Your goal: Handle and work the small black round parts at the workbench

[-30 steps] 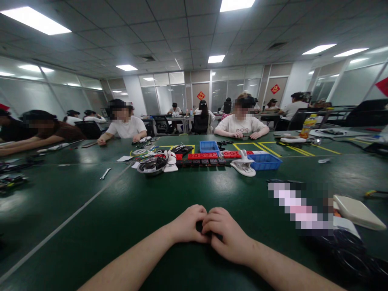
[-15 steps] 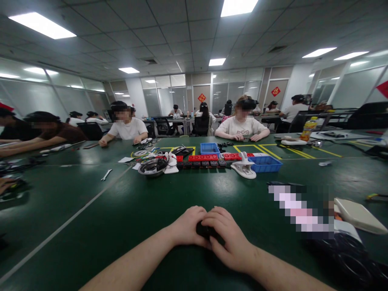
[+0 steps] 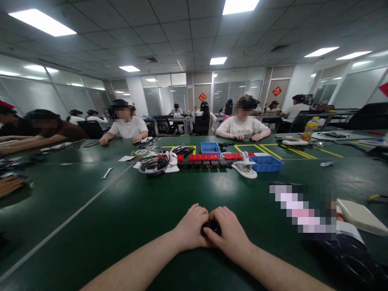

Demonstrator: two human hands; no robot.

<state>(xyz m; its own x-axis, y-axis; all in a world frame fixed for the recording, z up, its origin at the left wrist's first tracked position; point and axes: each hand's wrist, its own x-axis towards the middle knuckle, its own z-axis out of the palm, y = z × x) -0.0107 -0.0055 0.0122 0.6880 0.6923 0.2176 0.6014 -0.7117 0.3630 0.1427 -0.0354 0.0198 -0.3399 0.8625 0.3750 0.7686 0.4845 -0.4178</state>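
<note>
A small, rounded black object with a shiny top is cupped between my two hands, low over the green table. My left hand wraps its left side, fingers curled around the far edge. On the other side, my right hand closes round it, the thumb lying across its near top. Most of the object is covered by the fingers, so its exact kind does not show.
Ahead lie red and black socket strips, a white clamp, a blue bin and a metal bowl with cables. A wrench rests left. At right are a beige case and black coils. Co-workers sit around.
My right hand has turned and shifted slightly right, its fingers coming off the top of the black object, so more of it shows. My left hand stays around it.
</note>
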